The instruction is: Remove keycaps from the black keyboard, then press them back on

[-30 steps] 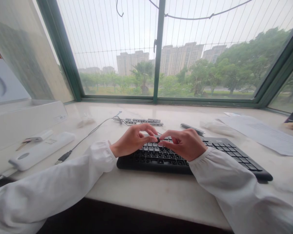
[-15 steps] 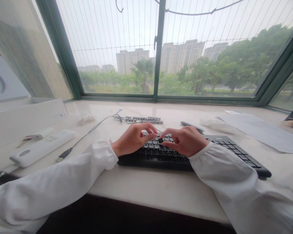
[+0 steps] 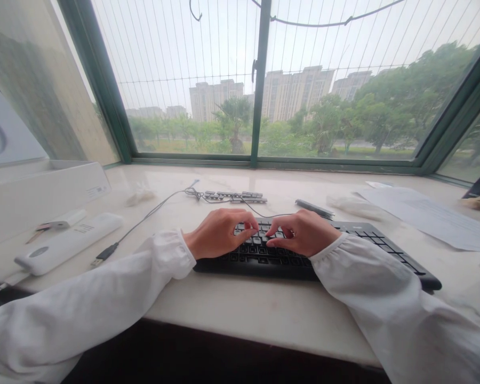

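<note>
A black keyboard (image 3: 260,268) lies in front of me, with many of its key positions showing bare square sockets along the near rows. My left hand (image 3: 220,233) is over its left half, thumb and forefinger tips nearly together; anything between them is hidden. Facing it, my right hand (image 3: 306,233) pinches a small black keycap (image 3: 268,236) between thumb and forefinger, low over the keys and only partly visible. The two hands' fingertips are a short gap apart. Behind the keyboard, loose keycaps (image 3: 244,197) lie in rows beside the cable.
A cable with a USB plug (image 3: 105,254) runs left. Further left are a white power bank (image 3: 70,244) and a white box (image 3: 44,186). A dark strip (image 3: 314,208) lies behind my right hand, with paper sheets (image 3: 432,220) to the right. The window (image 3: 192,158) bounds the back.
My left fingers have lowered toward the keys and drawn closer together. My right hand has shifted slightly right and down, and the keycap in it shows less now.
</note>
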`<state>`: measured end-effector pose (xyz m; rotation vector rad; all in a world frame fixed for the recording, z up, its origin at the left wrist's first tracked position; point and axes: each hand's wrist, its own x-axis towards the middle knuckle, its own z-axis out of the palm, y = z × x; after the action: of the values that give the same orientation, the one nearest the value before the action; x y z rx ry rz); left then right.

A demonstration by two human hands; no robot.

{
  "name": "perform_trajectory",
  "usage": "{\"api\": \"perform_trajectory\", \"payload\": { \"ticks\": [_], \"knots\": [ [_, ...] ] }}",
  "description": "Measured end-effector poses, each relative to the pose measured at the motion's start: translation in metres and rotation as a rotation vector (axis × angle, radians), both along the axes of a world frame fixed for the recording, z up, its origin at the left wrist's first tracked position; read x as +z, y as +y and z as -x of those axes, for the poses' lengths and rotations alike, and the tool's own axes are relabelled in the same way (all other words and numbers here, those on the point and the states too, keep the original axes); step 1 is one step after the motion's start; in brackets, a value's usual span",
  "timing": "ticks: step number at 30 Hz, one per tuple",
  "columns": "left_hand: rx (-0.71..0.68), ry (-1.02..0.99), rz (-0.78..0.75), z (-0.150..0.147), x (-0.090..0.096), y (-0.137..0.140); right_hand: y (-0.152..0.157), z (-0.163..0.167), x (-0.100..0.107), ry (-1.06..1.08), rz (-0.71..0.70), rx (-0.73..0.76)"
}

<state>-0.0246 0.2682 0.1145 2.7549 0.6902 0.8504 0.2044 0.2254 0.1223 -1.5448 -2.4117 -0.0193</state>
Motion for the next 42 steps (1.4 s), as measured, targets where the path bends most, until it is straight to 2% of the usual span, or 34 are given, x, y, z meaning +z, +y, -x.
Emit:
{"api": "perform_trajectory", "payload": {
  "ticks": [13,22,42],
  "knots": [
    [-0.092,0.16,-0.09,0.0039,0.0007,-0.003,-0.0002,-0.0008,0.0013,0.042,0.07,0.02],
    [-0.087,0.168,-0.113,0.0044,-0.0007,-0.0027,-0.0025,0.0007,0.0061,-0.033,0.053,0.0],
    [-0.081,0.218,-0.174,0.0054,0.0004,-0.0045,-0.0024,0.0025,0.0042,-0.011,0.076,0.007]
  ]
}}
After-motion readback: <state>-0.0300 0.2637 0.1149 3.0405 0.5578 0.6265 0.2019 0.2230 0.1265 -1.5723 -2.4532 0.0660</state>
